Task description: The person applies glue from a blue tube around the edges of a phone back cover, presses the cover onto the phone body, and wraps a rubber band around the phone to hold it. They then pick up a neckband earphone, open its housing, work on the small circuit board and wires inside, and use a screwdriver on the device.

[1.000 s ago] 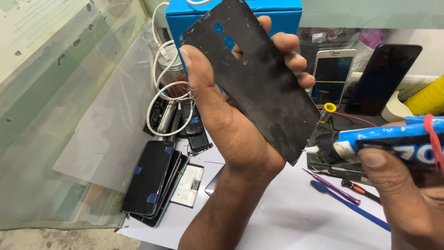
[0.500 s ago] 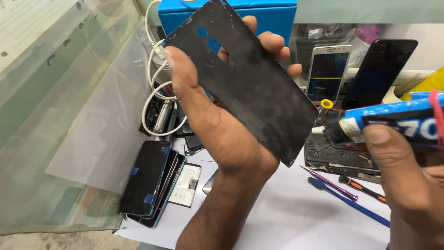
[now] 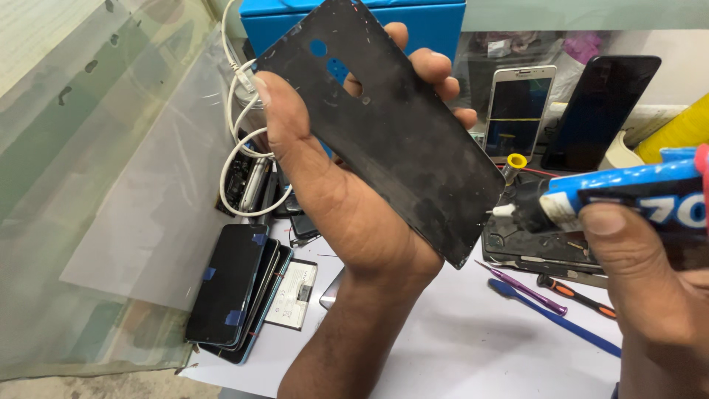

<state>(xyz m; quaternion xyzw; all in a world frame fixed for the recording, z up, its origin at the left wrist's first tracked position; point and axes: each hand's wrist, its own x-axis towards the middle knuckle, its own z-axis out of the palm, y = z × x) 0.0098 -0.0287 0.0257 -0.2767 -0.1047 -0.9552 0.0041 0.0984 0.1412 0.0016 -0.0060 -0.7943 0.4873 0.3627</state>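
My left hand (image 3: pixel 332 199) grips a black phone back cover (image 3: pixel 399 133), held up and tilted, its inner side facing me, with round camera holes near its top. My right hand (image 3: pixel 650 295) squeezes a blue and black glue tube (image 3: pixel 628 199). The tube's thin nozzle tip touches the cover's lower right edge. Below the tube an opened phone body (image 3: pixel 546 247) lies on the white worktop (image 3: pixel 443 347).
A stack of dark phones (image 3: pixel 236 292) lies at the lower left beside a flat battery (image 3: pixel 292 295). A white cable (image 3: pixel 244 148) coils behind. Two phones (image 3: pixel 517 111) lean at the back. Screwdrivers and a blue pry tool (image 3: pixel 546 303) lie on the right. A blue box (image 3: pixel 436 22) stands behind.
The glue tube has moved left and its tip has come up against the cover's edge. My left hand has shifted the cover slightly down and to the right.
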